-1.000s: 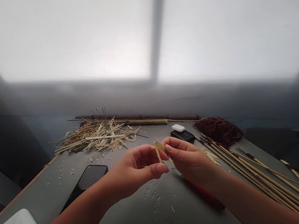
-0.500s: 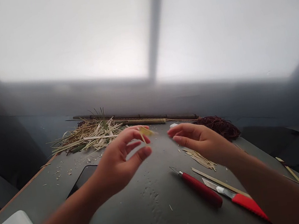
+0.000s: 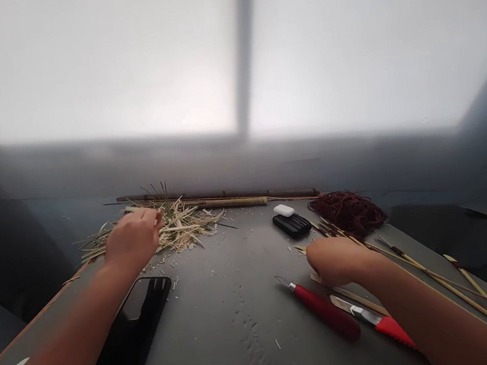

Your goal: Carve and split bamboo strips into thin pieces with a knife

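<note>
My left hand (image 3: 135,233) is at the pile of pale bamboo shavings (image 3: 181,224) at the back left. Its fingers are curled together, and whatever may be between them is hidden. On the right, my right hand (image 3: 336,259) is low over the table, closed, at the flat bamboo strips (image 3: 300,249); its fingertips are out of sight beneath it. A long strip (image 3: 359,299) runs under that hand. Just in front of it lie a red-handled craft knife (image 3: 325,310) and a red utility knife (image 3: 366,315).
A black phone (image 3: 133,337) lies under my left forearm. At the back are bamboo poles (image 3: 228,200), a black case (image 3: 292,225) with a white earbud case (image 3: 283,210) on it, and a tangle of dark red cord (image 3: 347,210). Thin tipped sticks (image 3: 438,276) lie at right.
My left hand, which held a small yellowish strip over the middle, has moved left to the shavings. My right hand has come down onto the strips, its fingers now curled under.
</note>
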Demonstrator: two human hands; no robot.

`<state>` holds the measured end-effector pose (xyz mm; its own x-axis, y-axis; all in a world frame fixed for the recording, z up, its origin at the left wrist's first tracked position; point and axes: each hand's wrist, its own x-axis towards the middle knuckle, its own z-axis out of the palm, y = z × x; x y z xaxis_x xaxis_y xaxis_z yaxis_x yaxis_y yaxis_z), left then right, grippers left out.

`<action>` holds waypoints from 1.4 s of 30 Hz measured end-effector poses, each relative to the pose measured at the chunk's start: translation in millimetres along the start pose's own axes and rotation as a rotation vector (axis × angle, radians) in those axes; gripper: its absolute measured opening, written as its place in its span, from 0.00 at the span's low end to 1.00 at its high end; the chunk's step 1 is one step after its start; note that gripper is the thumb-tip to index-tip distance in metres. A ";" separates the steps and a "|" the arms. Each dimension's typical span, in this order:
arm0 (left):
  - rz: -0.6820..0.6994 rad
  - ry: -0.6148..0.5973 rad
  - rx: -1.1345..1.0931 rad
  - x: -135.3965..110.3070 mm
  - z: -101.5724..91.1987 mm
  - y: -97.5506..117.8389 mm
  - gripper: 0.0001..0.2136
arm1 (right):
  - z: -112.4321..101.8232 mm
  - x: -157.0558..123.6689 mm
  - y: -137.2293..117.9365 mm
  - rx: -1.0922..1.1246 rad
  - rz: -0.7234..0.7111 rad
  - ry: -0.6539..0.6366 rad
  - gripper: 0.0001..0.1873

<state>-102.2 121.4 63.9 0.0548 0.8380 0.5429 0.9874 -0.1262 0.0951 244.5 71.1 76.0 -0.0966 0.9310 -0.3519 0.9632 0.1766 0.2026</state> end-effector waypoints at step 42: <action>0.449 -0.150 -0.596 -58.3 -36.7 103.9 0.09 | -5.9 -31.9 -56.5 0.692 -0.600 0.747 0.10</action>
<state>-8.3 40.0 72.8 0.4942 0.6960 0.5209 0.6207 -0.7020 0.3491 191.6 33.4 81.2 -0.4812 0.7547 0.4460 0.6223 0.6524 -0.4325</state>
